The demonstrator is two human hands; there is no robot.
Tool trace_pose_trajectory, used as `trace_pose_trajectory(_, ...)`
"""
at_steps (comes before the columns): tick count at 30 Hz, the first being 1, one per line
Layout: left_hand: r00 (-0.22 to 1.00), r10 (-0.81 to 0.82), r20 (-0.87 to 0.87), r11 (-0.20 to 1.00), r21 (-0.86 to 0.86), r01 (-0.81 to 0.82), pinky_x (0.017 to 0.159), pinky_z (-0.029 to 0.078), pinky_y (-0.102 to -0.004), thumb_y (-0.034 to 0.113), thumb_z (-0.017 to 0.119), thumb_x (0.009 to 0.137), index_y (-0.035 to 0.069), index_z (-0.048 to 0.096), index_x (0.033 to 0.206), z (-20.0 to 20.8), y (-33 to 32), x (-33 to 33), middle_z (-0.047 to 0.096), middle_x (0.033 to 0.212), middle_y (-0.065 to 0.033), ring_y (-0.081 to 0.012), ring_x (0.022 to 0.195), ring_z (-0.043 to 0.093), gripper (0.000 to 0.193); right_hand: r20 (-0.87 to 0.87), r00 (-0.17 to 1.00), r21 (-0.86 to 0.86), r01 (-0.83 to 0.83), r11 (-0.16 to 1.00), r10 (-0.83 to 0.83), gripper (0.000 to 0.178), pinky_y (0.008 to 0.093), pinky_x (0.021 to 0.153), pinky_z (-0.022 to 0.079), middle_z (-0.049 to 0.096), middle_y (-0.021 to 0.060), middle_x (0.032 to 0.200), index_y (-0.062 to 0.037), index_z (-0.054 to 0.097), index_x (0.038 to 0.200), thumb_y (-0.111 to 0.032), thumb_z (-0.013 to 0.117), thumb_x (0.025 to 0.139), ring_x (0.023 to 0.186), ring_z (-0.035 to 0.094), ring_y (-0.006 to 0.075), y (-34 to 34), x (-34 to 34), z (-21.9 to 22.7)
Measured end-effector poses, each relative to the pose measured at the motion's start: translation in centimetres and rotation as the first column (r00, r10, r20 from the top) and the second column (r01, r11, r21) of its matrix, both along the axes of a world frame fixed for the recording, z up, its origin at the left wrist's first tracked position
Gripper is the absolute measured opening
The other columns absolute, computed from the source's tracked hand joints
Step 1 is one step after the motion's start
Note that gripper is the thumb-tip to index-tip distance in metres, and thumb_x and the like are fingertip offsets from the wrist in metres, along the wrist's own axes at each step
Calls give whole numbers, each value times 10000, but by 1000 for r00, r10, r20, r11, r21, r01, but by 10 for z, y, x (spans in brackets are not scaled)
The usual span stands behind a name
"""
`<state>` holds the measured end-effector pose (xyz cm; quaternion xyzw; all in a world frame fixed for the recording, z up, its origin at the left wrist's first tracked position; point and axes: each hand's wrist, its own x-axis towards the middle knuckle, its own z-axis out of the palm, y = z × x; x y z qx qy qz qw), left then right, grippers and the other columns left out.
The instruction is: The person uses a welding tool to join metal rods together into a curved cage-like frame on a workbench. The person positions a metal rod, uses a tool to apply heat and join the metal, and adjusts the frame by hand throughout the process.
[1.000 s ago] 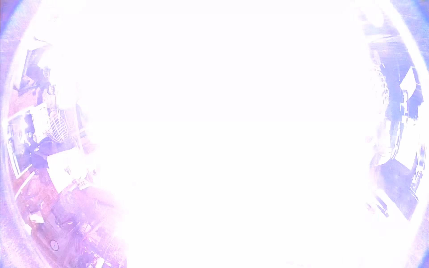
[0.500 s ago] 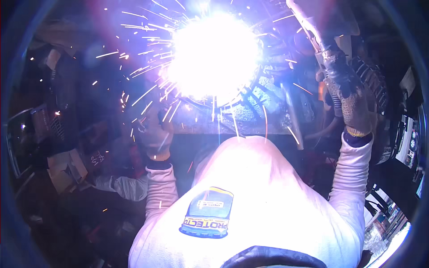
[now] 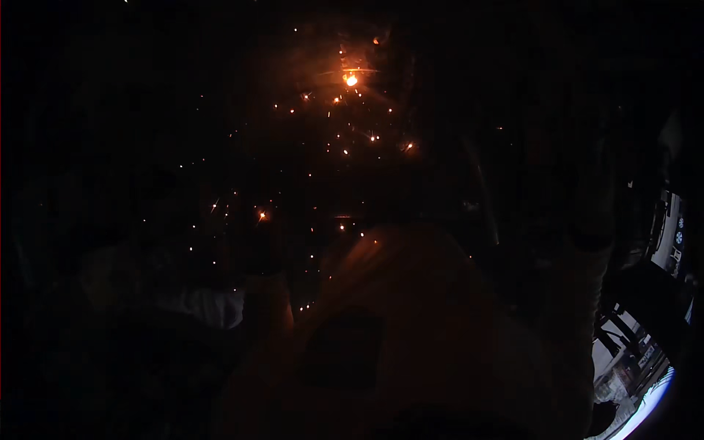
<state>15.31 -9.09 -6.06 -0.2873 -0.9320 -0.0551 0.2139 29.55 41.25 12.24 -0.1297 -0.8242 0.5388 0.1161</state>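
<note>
1. Around the glowing spot (image 3: 351,80), the surface that bears it is mostly lost in darkness; its outline cannot be told;
2. the left hand, below and left of the glowing spot, is hidden by the dark; its grip cannot be told, and only a dim left sleeve (image 3: 279,299) shows;
3. the right hand, below and right of the glowing spot, is equally hidden; whatever it may hold is unreadable;
4. the person's garment (image 3: 422,293), below the glowing spot, is very dim and runs off the lower edge;
5. sparks (image 3: 372,138) below the glowing spot are mostly mere specks;
6. bright clutter (image 3: 623,374), far right of and below the glowing spot, is too small to identify.
</note>
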Motion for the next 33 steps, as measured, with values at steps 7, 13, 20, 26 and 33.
trace_pose_trajectory(7,998,10,56,997,82,-14,794,570,-406,303,697,958,75,660,1270,-5,1,-5,703,1197,-105,-292,1002,694,388,-149,987,152,-39,988,62,535,312,818,584,639,118,1241,15,454,1469,-247,611,1030,1052,677,188,10,4,-21)
trace_pose_trajectory(13,1000,5,28,999,54,-6,790,572,-390,304,705,946,89,690,1257,-9,4,-8,720,1176,-96,-282,991,698,378,-27,994,80,-102,992,104,554,341,918,555,623,102,1276,-5,444,1495,-252,603,1025,1096,661,183,-1,-5,-10)
trace_pose_trajectory(20,954,-164,250,904,426,43,837,573,-389,172,749,919,62,703,1226,35,44,-11,736,1146,-114,-285,997,711,330,191,979,-78,80,994,-64,468,291,975,519,642,96,1299,16,539,1414,-129,648,983,1096,657,159,-17,-11,7)
trace_pose_trajectory(26,975,-136,177,901,431,48,855,574,-401,170,704,969,39,713,1195,30,45,-8,737,1134,-150,-307,1002,715,260,176,981,-265,132,955,-87,469,284,990,509,667,95,1283,25,520,1441,-76,630,997,1125,644,135,-18,-10,1)
trace_pose_trajectory(33,937,-61,345,888,447,-106,835,573,-405,199,657,992,38,702,1187,28,42,-8,729,1111,-167,-312,987,711,257,122,993,157,-23,987,3,434,285,916,537,681,98,1183,29,561,1364,-58,659,950,1039,668,171,-5,2,-1)
